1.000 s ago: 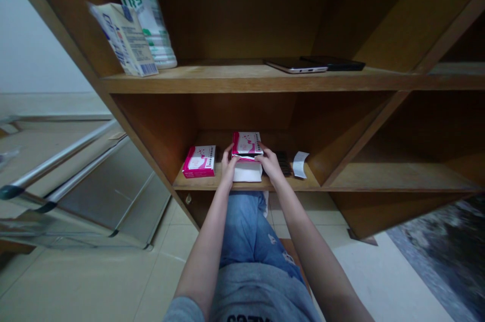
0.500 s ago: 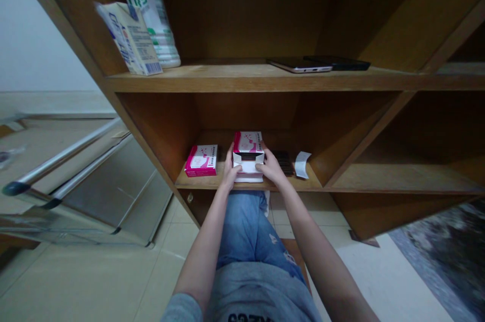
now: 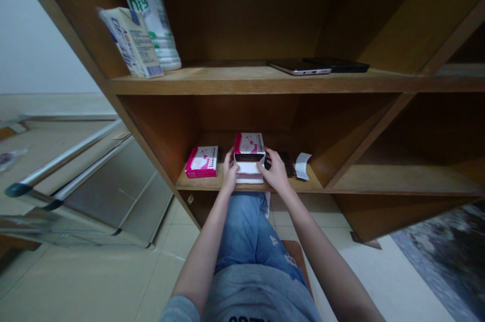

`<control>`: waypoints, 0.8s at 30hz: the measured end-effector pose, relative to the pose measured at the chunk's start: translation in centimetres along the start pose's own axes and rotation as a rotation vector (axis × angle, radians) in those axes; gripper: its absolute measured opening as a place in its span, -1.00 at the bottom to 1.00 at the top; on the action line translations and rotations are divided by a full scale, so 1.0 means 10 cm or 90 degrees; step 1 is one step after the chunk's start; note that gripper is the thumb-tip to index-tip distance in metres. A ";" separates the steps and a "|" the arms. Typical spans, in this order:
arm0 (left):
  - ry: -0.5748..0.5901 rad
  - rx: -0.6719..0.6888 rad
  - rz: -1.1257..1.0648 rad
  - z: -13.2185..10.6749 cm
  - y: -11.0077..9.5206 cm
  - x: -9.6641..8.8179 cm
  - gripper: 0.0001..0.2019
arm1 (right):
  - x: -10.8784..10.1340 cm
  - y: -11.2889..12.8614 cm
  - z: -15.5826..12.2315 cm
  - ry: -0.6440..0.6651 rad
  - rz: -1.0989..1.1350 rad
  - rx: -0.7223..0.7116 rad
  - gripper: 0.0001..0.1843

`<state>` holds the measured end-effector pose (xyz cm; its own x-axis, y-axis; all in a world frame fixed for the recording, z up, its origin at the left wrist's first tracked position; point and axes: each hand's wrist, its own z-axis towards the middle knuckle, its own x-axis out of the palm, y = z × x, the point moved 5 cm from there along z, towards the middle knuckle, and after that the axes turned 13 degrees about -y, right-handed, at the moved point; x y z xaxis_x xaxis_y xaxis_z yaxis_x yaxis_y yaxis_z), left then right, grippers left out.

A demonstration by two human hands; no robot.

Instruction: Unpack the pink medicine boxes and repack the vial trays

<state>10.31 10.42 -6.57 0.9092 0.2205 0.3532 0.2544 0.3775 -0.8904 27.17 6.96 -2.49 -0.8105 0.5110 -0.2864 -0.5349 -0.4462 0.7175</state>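
Observation:
A pink-and-white cardboard box (image 3: 249, 143) is on the lower shelf in front of me, its near end open. Dark contents show inside the opening, and a white flap (image 3: 248, 167) hangs toward me below it. My left hand (image 3: 229, 172) grips the left side of the box, thumb near the flap. On the right side, my right hand (image 3: 276, 170) holds the box with its thumb against the flap's edge. Under the flap is a white layer whose kind I cannot make out. Behind my right hand lie dark flat pieces (image 3: 288, 165), partly hidden.
A second pink-and-white box (image 3: 202, 162) sits to the left, and a curled white paper (image 3: 302, 166) to the right. The shelf above holds a drink carton (image 3: 138, 46), a white-green bottle (image 3: 162, 34) and a phone (image 3: 299, 66). A metal-framed rack (image 3: 109, 185) stands at left.
The side flaps at the box's near end have spread apart, and more of the dark contents shows. My right hand's fingers have shifted slightly outward. The view has moved a little.

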 end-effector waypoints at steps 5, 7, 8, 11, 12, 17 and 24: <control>-0.049 -0.070 -0.149 0.06 0.03 -0.04 -0.47 | -0.14 -0.10 -0.05 0.003 0.054 0.034 -0.56; -0.070 -0.103 -0.182 0.08 0.08 -0.05 -0.51 | -0.20 -0.14 -0.04 -0.021 0.039 0.034 -0.61; -0.075 -0.111 -0.189 0.09 0.10 -0.04 -0.52 | -0.23 -0.15 -0.03 -0.034 0.023 0.022 -0.64; -0.080 -0.110 -0.196 0.10 0.13 -0.05 -0.56 | -0.28 -0.12 0.00 -0.070 -0.055 -0.034 -0.71; -0.081 -0.109 -0.196 0.11 0.14 -0.05 -0.57 | -0.29 -0.10 0.00 -0.081 -0.080 -0.053 -0.71; -0.085 -0.119 -0.195 0.10 0.13 -0.05 -0.58 | -0.23 0.18 -0.02 -0.090 -0.179 -0.194 -0.74; -0.074 -0.093 -0.181 0.09 0.08 -0.05 -0.57 | 0.03 0.43 0.04 0.022 -0.374 -0.324 -0.82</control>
<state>9.80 11.41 -7.24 0.7541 0.2290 0.6156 0.5438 0.3078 -0.7807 24.75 5.45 0.74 -0.3622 0.7489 -0.5549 -0.9161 -0.3959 0.0636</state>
